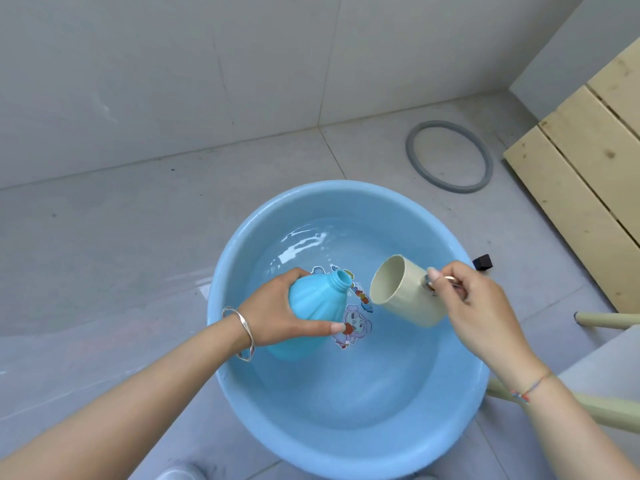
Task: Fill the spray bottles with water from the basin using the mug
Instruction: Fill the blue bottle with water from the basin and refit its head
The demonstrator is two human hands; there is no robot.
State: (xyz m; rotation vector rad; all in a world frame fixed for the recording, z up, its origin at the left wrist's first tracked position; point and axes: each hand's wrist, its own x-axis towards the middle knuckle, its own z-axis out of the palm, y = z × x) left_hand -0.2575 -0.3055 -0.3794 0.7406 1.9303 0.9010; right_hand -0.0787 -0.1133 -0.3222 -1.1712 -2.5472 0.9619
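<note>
Head view: above a water-filled blue basin (346,420), left hand (273,313) wraps an uncapped blue bottle (315,299); right hand (481,306) pinches the handle of a tilted cream mug (408,296) beside it. Grey ring (412,150), wooden slats (581,188) far right.

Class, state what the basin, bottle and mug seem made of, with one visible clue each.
The basin: likely plastic, glossy uniform blue, rolled rim. The bottle: plastic, opaque pale blue, moulded neck threads. The mug: matte cream, thin wall; plastic or ceramic, unclear.

Both forearms reach forward; the left hand (273,308) grips the bottle (311,301), the right hand (481,306) pinches the mug (412,301) by its handle.
</note>
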